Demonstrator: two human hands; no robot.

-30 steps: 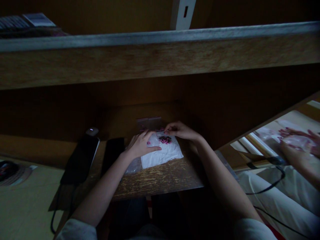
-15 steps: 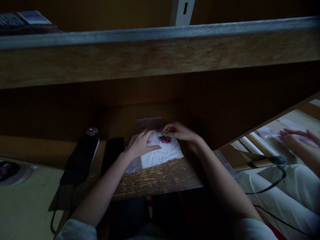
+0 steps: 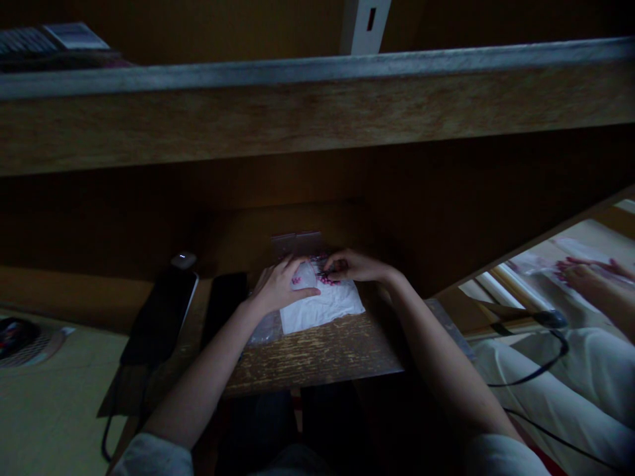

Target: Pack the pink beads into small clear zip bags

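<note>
Left grip (image 3: pixel 282 287) holds a clear plastic bag (image 3: pixel 305 277). Right grip (image 3: pixel 353 267) is almost shut just beside it, near pink beads (image 3: pixel 325 279); what it pinches is too small to tell. White paper (image 3: pixel 330 312) lies below them on the worktop (image 3: pixel 317 357).

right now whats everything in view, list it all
clear plastic bag: 1, clear, under left hand, on white sheet
pink beads: many, pink, around the bag
white sheet: 1, white, on desk
thin dark item: 1, dark, at right fingertips, too small to name
smartphone: 1, black, left of sheet
tablet: 1, black, left of smartphone
wooden desk: 1, brown, under these things
wooden shelf: 1, brown with grey edge, above desk
mirror: 1, silvery, right side, reflecting hands
left hand: 1, on the bag
right hand: 1, right of the bag
sleeves: 2, grey, bottom edge
</note>
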